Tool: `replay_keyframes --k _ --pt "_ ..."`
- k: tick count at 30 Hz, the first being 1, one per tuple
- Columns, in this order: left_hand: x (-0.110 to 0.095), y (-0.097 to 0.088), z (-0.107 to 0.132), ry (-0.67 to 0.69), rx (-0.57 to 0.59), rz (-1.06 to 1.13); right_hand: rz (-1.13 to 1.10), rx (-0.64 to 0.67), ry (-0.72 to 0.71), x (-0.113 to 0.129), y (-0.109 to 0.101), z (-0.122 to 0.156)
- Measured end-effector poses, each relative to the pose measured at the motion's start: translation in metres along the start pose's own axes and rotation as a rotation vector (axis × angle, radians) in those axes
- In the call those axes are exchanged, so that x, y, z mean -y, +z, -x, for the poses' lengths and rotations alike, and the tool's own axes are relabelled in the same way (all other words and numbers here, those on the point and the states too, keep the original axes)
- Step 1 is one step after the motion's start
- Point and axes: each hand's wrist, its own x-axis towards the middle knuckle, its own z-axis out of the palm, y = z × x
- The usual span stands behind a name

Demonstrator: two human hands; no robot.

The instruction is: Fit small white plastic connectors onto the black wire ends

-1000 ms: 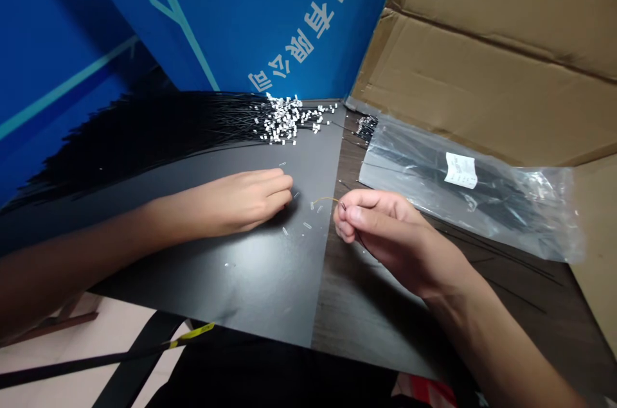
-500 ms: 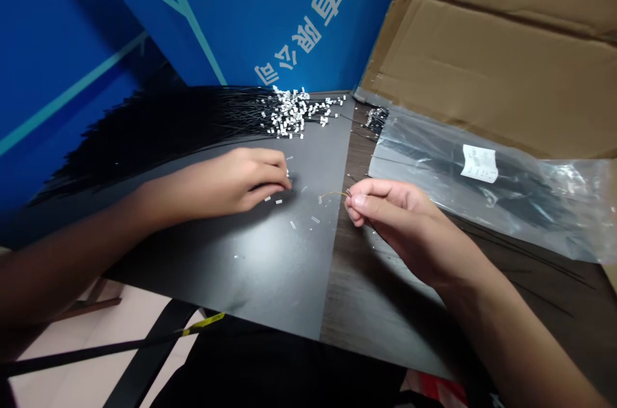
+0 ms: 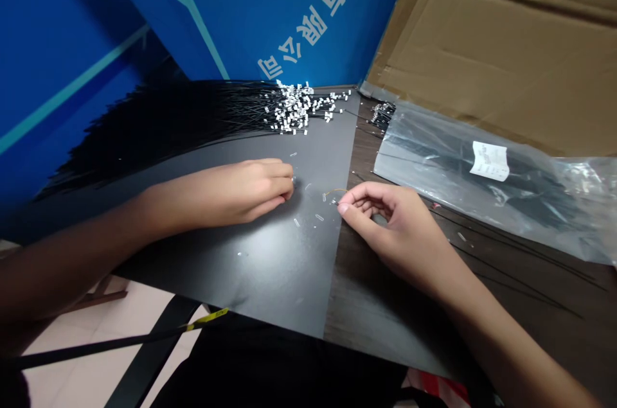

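My right hand (image 3: 385, 215) is closed in a pinch at the seam between the grey sheet and the dark wood. A small metallic wire tip (image 3: 335, 203) pokes out past its thumb and forefinger. Beside it a fine yellowish strand (image 3: 336, 190) curves to a small clear piece (image 3: 324, 198) on the sheet. My left hand (image 3: 265, 189) rests low over the grey sheet (image 3: 270, 279), fingers curled and pressed together. Whatever is in or under those fingers is hidden. Behind it lies a heap of black wires (image 3: 193, 112) ending in white connectors (image 3: 296, 109).
To the right, a clear plastic bag (image 3: 434, 157) with a white label (image 3: 490, 161) holds dark wires. A cardboard box (image 3: 482, 61) stands behind it. Blue printed panels (image 3: 250, 3) border the back and left. Loose clear bits (image 3: 319, 218) lie on the sheet.
My left hand has settled lower, covering white pieces that showed by its fingertips. The right hand has turned, and its wire tip now points left and lower. The view has shifted slightly.
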Motion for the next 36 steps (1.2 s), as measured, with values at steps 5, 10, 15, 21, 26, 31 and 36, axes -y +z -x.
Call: replay_keyframes --k 5,10,15,21,26,31,36 --pt "-0.002 0.000 0.002 0.077 0.013 -0.053 0.026 0.010 -0.026 -0.002 0.002 0.000" --pt "-0.003 -0.002 0.000 0.050 0.021 0.022 0.058 -0.003 -0.046 0.000 0.002 0.001" --pt "-0.009 -0.005 -0.003 0.008 -0.004 0.211 0.050 -0.005 -0.062 0.000 0.002 0.004" --pt "-0.019 -0.006 -0.010 0.011 -0.159 0.608 -0.004 0.035 -0.070 0.007 0.004 0.009" --pt "-0.029 0.000 -0.015 -0.086 -0.265 0.920 -0.074 0.059 -0.070 0.011 0.005 0.011" --pt "-0.037 0.008 -0.014 -0.253 -0.343 1.077 -0.086 0.065 -0.061 0.011 0.005 0.011" --pt "-0.040 0.011 -0.014 -0.224 -0.429 1.031 -0.128 0.086 -0.048 0.013 0.007 0.012"
